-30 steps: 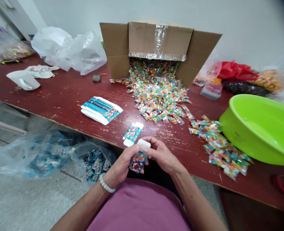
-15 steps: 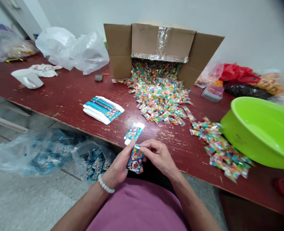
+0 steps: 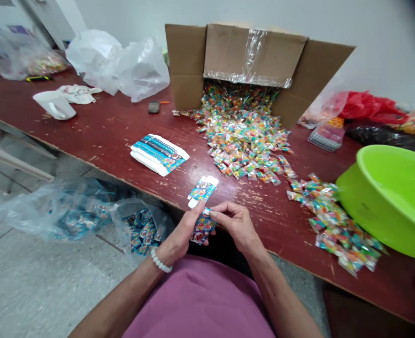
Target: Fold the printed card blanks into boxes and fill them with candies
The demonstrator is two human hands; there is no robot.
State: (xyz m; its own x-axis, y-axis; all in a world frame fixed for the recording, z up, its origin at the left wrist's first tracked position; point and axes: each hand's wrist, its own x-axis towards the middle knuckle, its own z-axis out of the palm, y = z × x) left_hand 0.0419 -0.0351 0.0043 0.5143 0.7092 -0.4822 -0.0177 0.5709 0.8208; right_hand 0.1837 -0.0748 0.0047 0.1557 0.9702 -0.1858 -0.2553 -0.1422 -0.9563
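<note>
A small printed blue box (image 3: 203,228) is wrapped in the fingers of my left hand (image 3: 182,234), above my lap at the table's front edge. The thumb and fingers of my right hand (image 3: 234,223) pinch the white flap at its top end. Just beyond them lies a flat blue carton (image 3: 203,188) with white flaps. A stack of flattened blue cartons (image 3: 160,154) rests farther left. Wrapped candies (image 3: 246,141) spill from a cardboard box (image 3: 186,68) at the back of the table.
Right of my hands are a loose candy pile (image 3: 337,225) and a green basin (image 3: 369,202). A white mug (image 3: 54,105) and plastic bags (image 3: 140,68) stand at the left. Below the table edge, an open bag (image 3: 142,230) holds small blue boxes.
The view has shifted, so the table things appear farther right. Both hands still hold the small box, which now shows less of its front, and its top flap looks more folded over.
</note>
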